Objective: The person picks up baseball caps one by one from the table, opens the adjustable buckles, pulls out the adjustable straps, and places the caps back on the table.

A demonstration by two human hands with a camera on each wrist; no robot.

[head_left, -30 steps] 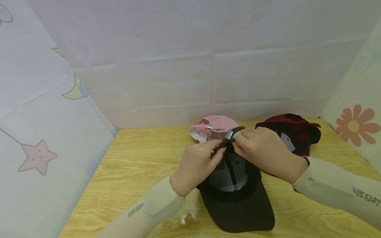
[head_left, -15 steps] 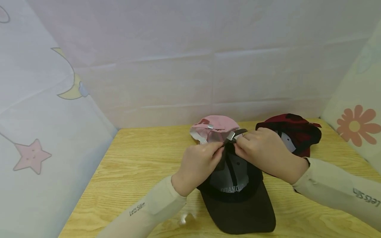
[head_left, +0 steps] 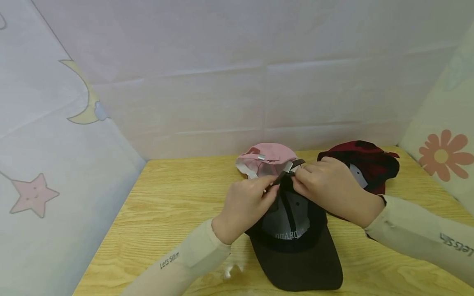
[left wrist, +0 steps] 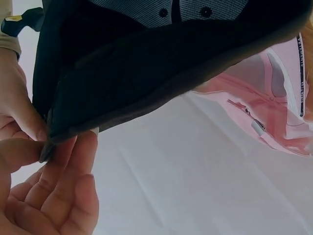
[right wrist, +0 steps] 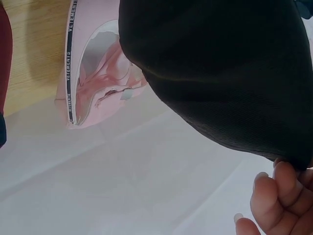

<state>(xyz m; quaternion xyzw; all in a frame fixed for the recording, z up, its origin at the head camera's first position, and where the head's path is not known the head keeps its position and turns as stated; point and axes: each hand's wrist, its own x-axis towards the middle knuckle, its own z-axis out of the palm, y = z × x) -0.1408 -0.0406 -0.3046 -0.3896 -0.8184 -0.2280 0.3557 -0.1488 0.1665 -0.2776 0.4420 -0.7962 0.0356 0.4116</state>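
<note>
Wooden table: the bare stretch [head_left: 166,213] to the left leaves elbow room, so there seems no need to crowd the other caps.
Black baseball cap: the piece being worked [head_left: 296,246], between the forearms at the near side of the table, brim towards the person, opening facing up. Letting the brim steady it should free the fingers for fine work.
Red-and-black cap: behind the right hand [head_left: 329,187], this cap [head_left: 381,168] could catch a knuckle if that hand swings outward.
Pink cap: just beyond the fastening, this cap [head_left: 272,151] is best left undisturbed.
Left hand: thumb and forefinger of this hand [head_left: 244,205] pinch the closure narrowly; a firm, still hold here probably suits best as an anchor.
Right hand: fingers pinch the other side of the closure, though exactly which layer is hidden.
Back strap: its dark end [head_left: 299,162] arches up by the right fingertips; a flat, untwisted feed should run more smoothly.
Silver buckle: it sits between the hands [head_left: 288,167], tilted; squaring it to the strap would likely reduce snagging.
</note>
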